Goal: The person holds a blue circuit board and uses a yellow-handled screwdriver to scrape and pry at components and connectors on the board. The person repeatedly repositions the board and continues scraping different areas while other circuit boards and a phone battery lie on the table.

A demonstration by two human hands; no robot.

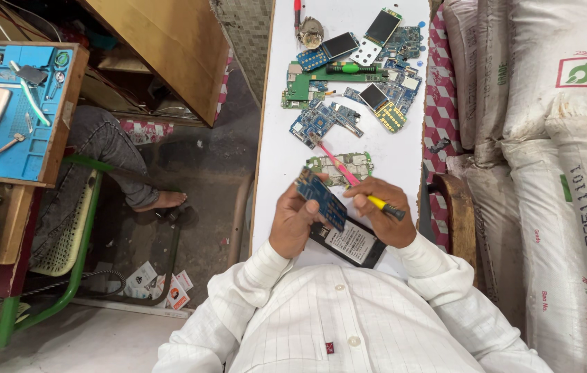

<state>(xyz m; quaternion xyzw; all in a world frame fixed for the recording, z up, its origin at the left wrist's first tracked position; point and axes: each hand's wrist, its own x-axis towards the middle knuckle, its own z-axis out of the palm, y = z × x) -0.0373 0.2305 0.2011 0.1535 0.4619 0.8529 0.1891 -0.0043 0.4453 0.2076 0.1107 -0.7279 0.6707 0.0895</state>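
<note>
Left hand (296, 222) clamps blue circuit board (322, 197) tilted, just left of right hand (384, 220) closed on yellow-handled screwdriver (384, 206).

Bright, even daylight, soft shadows, sharp focus, slight wide-angle stretching at edges.

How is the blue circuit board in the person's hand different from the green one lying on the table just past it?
The blue circuit board is held up off the table and tilted in the left hand; the green circuit board lies flat on the white table. The blue one is dark blue, the green one pale green. A pink tool lies across the green one; nothing lies on the blue one. Both are small, bare boards.
</note>
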